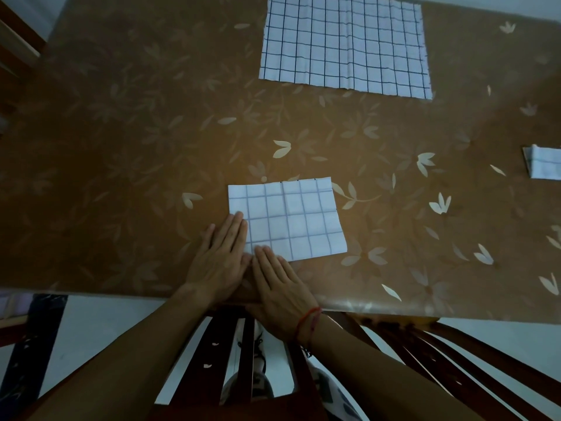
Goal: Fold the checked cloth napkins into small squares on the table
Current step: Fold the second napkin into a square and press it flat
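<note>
1. My left hand (223, 256) lies flat, fingers straight and together, palm down across the near left corner of the folded napkin (288, 218). It pinches nothing; it only presses.
2. My right hand (280, 284) is flat too, fingers stretched out, with only the fingertips on the napkin's near edge; the palm rests on the table (121, 177). Nothing is grasped.
3. The two hands touch side by side, and where they meet I cannot see the napkin's corner: it is hidden beneath them.
4. The folded napkin sits near the table's front edge, a rectangle with a faint grid, a crease line running down its middle.
5. A larger checked napkin (344, 45) lies spread open at the far side, well apart. Its top edge is cut off by the frame.
6. At the right edge another folded napkin (543, 162) is only partly in view, so its full shape cannot be told.
7. A red string bracelet (308, 322) circles my right wrist.
8. Below the table edge, dark chair slats (236, 344) show; what lies between them is dim and hard to make out.
</note>
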{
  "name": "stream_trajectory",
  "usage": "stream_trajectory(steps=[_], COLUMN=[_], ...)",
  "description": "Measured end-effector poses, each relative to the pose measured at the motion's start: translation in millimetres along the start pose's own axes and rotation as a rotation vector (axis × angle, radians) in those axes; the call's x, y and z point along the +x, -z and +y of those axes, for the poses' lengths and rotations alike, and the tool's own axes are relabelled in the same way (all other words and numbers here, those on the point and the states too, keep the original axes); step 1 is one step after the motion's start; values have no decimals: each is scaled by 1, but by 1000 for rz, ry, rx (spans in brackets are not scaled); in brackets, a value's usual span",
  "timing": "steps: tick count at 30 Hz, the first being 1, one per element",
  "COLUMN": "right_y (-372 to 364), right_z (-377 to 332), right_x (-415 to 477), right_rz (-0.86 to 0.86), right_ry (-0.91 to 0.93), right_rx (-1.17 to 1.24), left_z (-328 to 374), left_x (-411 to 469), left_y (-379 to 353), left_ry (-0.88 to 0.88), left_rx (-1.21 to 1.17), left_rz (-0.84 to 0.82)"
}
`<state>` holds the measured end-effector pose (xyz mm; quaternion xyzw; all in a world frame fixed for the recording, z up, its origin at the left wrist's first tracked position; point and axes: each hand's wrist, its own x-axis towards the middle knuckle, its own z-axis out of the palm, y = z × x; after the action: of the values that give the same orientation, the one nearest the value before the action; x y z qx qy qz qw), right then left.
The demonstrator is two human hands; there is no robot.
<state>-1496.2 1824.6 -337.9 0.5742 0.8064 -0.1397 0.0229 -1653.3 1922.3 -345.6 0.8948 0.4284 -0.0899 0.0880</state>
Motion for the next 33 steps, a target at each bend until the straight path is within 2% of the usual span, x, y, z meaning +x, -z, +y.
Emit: stream_trajectory(steps=[6, 14, 22, 24, 26, 28, 29, 30, 31, 33], right_y=[7, 14, 18, 32, 31, 12, -35, -74, -79, -20], right_z=[23, 93, 94, 92, 99, 116, 140, 158, 165, 146], right_x=[-13, -65, -68, -61, -57, -57, -70, -81, -74, -53], right_rz=[-76, -165, -117, -84, -42, -21, -136, -282, -267, -268], right_ry=[-86, -337, -402, -396, -485, -731, -825, -901, -892, -917], right_rx=[6, -120, -71, 41, 202, 352, 434, 631, 765, 753], left_z=[2, 5, 5, 5, 6, 7, 7, 8, 8, 8], left_x=[0, 0, 1, 2, 2, 2, 2, 2, 2, 2], left_y=[3, 7, 7, 8, 9, 9, 10, 10, 10, 11], left_ry=[23, 36, 44, 51, 64, 76, 79, 81, 85, 93], left_rx=[8, 19, 21, 15, 10, 4, 4, 7, 8, 4], left_rz=[2, -25, -54, -60, -62, -63, -64, -64, -64, -63])
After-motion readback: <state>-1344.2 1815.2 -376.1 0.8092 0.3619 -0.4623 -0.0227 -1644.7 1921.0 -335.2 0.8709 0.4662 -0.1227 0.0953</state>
